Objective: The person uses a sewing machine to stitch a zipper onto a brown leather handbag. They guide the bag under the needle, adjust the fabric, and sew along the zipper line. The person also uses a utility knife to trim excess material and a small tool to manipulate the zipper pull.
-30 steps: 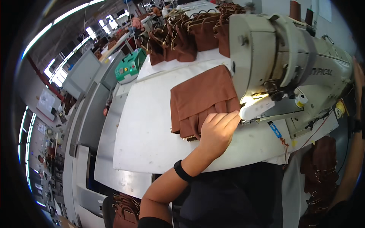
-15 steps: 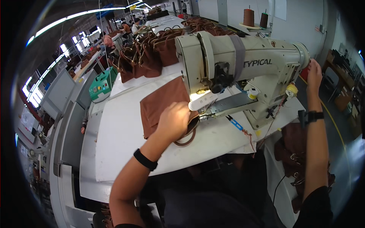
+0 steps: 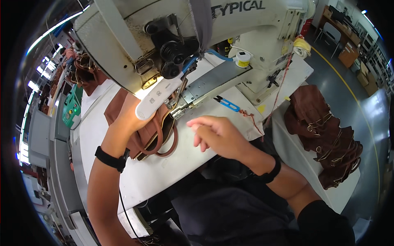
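Observation:
A brown handbag point(image 3: 141, 137) with looped handles and a zip lies on the white table point(image 3: 184, 151), its upper edge at the stitching end of a sewing machine point(image 3: 246, 24). My left hand point(image 3: 130, 112) is closed on the bag's left side; a white box-shaped attachment point(image 3: 158, 98) hides its fingertips. My right hand point(image 3: 219, 135) hovers over the table, right of the bag and just below the machine's narrow arm point(image 3: 217, 84). Its fingers are loosely bent and slightly apart, with nothing visible in them. Blue thread snips point(image 3: 227, 103) lie beyond it, beside twisted reddish thread point(image 3: 251, 119).
Several brown bags with metal rings point(image 3: 322, 139) are piled on a white surface at the right. A small white-and-yellow container point(image 3: 243, 59) stands behind the machine arm. A green device point(image 3: 72, 108) and more brown bags point(image 3: 88, 76) are at the far left.
My right hand has left the handwheel at the machine's right end and come down near the bag. The view has moved closer to the machine. My left hand stays at the bag.

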A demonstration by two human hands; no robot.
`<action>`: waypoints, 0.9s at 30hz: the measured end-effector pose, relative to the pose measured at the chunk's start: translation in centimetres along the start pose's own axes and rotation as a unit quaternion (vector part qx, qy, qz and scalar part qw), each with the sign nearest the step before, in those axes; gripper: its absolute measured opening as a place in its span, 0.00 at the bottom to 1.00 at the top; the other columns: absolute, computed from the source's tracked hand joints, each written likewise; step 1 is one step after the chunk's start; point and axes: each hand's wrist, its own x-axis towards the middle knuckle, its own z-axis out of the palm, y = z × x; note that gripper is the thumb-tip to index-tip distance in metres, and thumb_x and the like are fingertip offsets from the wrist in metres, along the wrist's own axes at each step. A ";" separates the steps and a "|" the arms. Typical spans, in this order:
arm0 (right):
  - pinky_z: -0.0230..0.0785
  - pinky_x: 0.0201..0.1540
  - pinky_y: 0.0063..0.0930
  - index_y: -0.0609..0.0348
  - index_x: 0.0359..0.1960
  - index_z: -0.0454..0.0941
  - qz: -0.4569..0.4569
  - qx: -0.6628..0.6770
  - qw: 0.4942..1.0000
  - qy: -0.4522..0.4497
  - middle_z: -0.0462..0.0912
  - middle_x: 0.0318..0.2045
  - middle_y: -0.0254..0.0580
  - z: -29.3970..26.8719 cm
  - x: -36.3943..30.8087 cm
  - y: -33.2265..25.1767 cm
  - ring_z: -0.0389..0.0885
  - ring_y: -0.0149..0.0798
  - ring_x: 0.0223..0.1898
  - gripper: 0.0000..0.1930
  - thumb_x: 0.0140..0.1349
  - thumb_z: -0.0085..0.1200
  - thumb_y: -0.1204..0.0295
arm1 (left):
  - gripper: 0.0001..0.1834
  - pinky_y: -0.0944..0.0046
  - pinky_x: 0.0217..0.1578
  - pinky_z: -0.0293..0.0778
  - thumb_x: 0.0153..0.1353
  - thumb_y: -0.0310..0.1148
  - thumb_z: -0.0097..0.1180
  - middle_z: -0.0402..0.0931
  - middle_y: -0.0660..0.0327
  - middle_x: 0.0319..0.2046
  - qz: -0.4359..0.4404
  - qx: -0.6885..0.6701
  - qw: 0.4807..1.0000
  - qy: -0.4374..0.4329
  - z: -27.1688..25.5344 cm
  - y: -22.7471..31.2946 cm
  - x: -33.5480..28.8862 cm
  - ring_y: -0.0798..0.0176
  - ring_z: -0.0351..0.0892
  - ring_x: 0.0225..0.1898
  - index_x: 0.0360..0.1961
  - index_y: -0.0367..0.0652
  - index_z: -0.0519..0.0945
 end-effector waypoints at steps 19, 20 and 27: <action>0.61 0.22 0.19 0.65 0.44 0.79 -0.217 -0.022 0.948 0.230 0.78 0.18 0.29 3.6 4.9 -0.3 0.71 0.18 0.19 0.07 0.74 0.57 0.72 | 0.12 0.56 0.39 0.77 0.62 0.32 0.64 0.86 0.46 0.35 -0.016 -0.088 0.994 -0.056 -1.8 0.3 -2.2 0.46 0.84 0.34 0.42 0.34 0.84; 0.61 0.21 0.19 0.66 0.44 0.80 -0.180 -0.013 0.965 0.191 0.78 0.18 0.29 3.2 5.3 -1.1 0.70 0.18 0.18 0.07 0.75 0.57 0.72 | 0.12 0.56 0.39 0.77 0.62 0.32 0.64 0.85 0.46 0.34 -0.018 -0.089 0.995 -0.045 -1.5 0.1 -2.3 0.47 0.83 0.33 0.41 0.33 0.84; 0.56 0.17 0.19 0.67 0.40 0.85 -0.133 0.078 0.983 0.099 0.77 0.16 0.28 1.9 6.5 -1.6 0.67 0.17 0.15 0.10 0.74 0.56 0.72 | 0.12 0.60 0.38 0.77 0.64 0.32 0.65 0.86 0.50 0.32 -0.130 -0.120 0.978 -0.108 -1.8 0.0 -2.3 0.67 0.80 0.32 0.42 0.34 0.86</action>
